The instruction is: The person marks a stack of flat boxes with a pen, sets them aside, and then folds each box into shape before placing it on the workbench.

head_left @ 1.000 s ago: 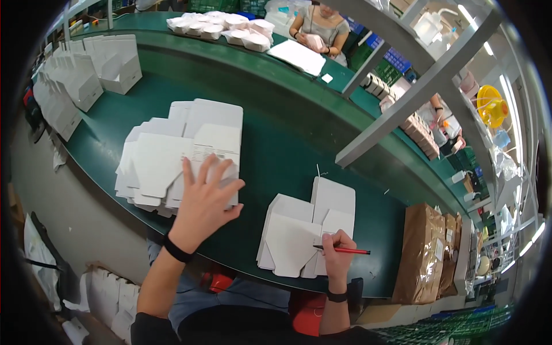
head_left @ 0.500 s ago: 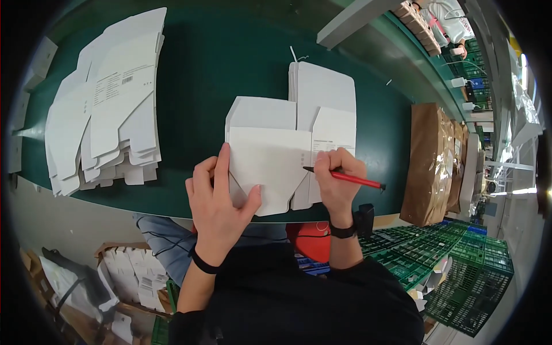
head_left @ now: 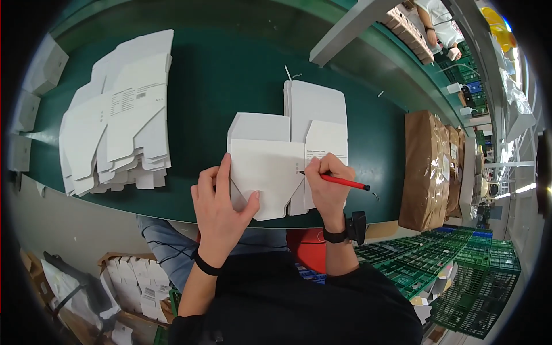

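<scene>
A folded-flat white carton (head_left: 264,164) lies on the green table in front of me. My left hand (head_left: 217,201) rests on its left side, fingers stretched out and thumb apart on the lower part. A red pen (head_left: 348,182) with a dark tip and black end is gripped in my right hand (head_left: 329,192). Its tip is at a short column of small marks near the carton's right edge; whether it touches is hard to tell. Under and behind lie more flat white cartons (head_left: 319,103), one with printed text partly covered by my right hand.
A fanned pile of flat white cartons (head_left: 129,118) lies on the table's left. Brown paper packages (head_left: 424,172) stand at the right end. Green crates (head_left: 477,287) are stacked at lower right. A grey post (head_left: 345,34) rises behind; beyond it a person in white is at work.
The view has shifted a little, so the table and cartons sit lower in the picture. My right hand and the pen have moved slightly over the carton. My left hand stays in place.
</scene>
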A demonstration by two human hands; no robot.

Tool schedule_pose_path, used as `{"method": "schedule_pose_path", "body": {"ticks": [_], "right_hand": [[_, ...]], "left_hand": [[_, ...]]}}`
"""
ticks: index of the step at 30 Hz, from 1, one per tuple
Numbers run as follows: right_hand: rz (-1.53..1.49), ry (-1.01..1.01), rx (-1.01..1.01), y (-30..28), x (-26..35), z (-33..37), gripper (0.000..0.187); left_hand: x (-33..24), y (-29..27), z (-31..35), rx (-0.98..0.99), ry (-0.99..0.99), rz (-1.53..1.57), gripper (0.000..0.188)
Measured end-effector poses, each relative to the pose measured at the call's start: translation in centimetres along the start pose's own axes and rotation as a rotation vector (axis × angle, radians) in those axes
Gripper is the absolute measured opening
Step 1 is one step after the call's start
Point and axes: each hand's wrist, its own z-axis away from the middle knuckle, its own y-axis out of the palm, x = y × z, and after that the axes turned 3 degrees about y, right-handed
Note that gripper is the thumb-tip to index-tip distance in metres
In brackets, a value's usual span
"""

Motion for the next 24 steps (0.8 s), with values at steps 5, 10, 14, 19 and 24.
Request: {"method": "schedule_pose_path", "body": {"ticks": [5,10,14,19,24], "right_hand": [[-0.431,0.175,-0.195,-1.0,-0.8,0.4,0.037],[-0.594,0.009,-0.309,-3.7,1.9,0.3,0.036],[-0.821,-0.089,-0.430,-5.9,5.4,-1.0,0.038],[-0.850,-0.108,-0.358,-6.5,6.1,-0.5,0.038],[-0.510,0.115,-0.171,-2.8,2.3,0.1,0.039]], "left_hand": [[-0.6,-1.8,-0.6,0.062,-0.007,0.029,0.079],[0.9,-1.0,0.5,-0.102,-0.020,0.296,0.070],[-1.9,-5.2,0.4,-0.148,-0.050,0.529,0.059],[1.5,-15.7,-3.6,-0.653,-0.185,0.669,0.054],[5.6,-19.3,-5.9,-0.693,-0.051,-0.384,0.044]]}}
